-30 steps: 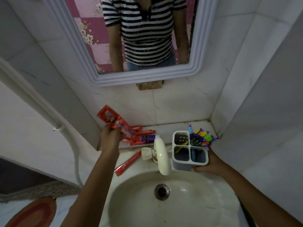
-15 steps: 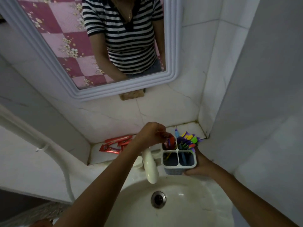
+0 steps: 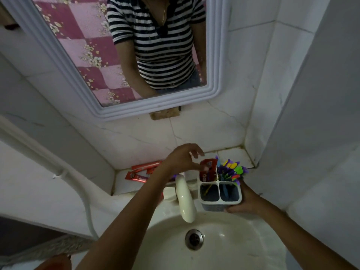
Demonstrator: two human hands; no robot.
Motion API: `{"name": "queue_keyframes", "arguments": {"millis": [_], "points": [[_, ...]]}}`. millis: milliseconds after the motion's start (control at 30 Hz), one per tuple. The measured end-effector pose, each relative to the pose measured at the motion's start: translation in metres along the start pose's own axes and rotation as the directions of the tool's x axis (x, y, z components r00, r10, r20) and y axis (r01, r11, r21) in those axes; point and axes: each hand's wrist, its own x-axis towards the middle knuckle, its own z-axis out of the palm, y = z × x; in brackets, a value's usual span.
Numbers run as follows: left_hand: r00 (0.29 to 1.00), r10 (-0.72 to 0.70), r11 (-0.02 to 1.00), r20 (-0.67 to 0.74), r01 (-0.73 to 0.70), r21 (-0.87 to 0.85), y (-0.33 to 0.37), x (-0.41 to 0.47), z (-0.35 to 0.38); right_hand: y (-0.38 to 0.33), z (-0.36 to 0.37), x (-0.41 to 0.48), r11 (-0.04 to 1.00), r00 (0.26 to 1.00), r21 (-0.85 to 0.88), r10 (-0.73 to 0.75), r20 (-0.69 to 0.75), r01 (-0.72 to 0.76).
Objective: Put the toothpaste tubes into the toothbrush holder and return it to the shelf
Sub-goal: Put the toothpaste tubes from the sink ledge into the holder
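Red tube (image 3: 208,169) sits in holder (image 3: 220,199) back-left slot; left hand (image 3: 183,159) just above, fingers loose, thumb touching it. Right hand (image 3: 244,203) grips holder w/ brushes (image 3: 231,170).

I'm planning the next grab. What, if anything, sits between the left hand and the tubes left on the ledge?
Nothing visible does. The left hand hovers by the holder; the red tubes lie on the ledge beside its forearm, partly hidden by it.

My white four-compartment toothbrush holder (image 3: 221,193) stands upright at the basin's edge with a red toothpaste tube (image 3: 207,171) upright in its far-left compartment, while more red tubes (image 3: 139,173) lie flat on the shelf.
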Motion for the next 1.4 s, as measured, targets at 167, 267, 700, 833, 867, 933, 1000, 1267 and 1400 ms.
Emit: {"name": "queue_keyframes", "arguments": {"millis": [167,267,700,833,867,933,1000,1267,1400], "points": [[0.936,-0.263,0.958,-0.234,0.224,-0.181,-0.065,-0.029,-0.017,-0.017,-0.004,-0.001,0.998,0.996,0.05,0.046,0.072,-0.049],[0.949,-0.276,0.906,-0.152,0.31,0.287,-0.105,-0.036,0.002,-0.02,-0.003,-0.005,0.997,0.998,0.07,0.033,0.05,-0.037],[0.98,-0.159,0.649,-0.122,0.197,0.735,-0.097,-0.028,0.0,-0.018,-0.002,-0.006,0.998,1.0,0.064,0.004,0.018,-0.005],[0.941,-0.058,0.944,-0.334,0.16,0.287,-0.063,-0.046,-0.04,-0.023,-0.001,-0.008,0.997,1.0,0.077,-0.017,0.004,0.017],[0.922,0.008,0.981,-0.387,0.068,0.183,-0.052,-0.051,-0.05,-0.022,-0.001,-0.008,0.996,1.0,0.083,-0.012,0.006,0.012],[0.897,0.116,0.993,-0.426,-0.112,0.036,-0.024,-0.058,-0.066,-0.02,-0.001,-0.007,0.996,1.0,0.093,0.0,0.014,-0.002],[0.917,0.187,0.98,-0.352,-0.2,0.001,0.005,-0.062,-0.076,-0.018,-0.001,-0.006,0.995,0.999,0.097,0.021,0.025,-0.023],[0.957,-0.014,0.651,0.289,-0.211,0.729,0.096,-0.05,-0.033,-0.019,-0.002,-0.008,0.993,0.998,0.114,0.033,0.056,-0.039],[0.935,-0.13,0.508,0.329,-0.222,0.832,0.11,-0.039,0.004,-0.015,-0.003,-0.005,0.995,0.998,0.092,0.04,0.047,-0.044]]}}
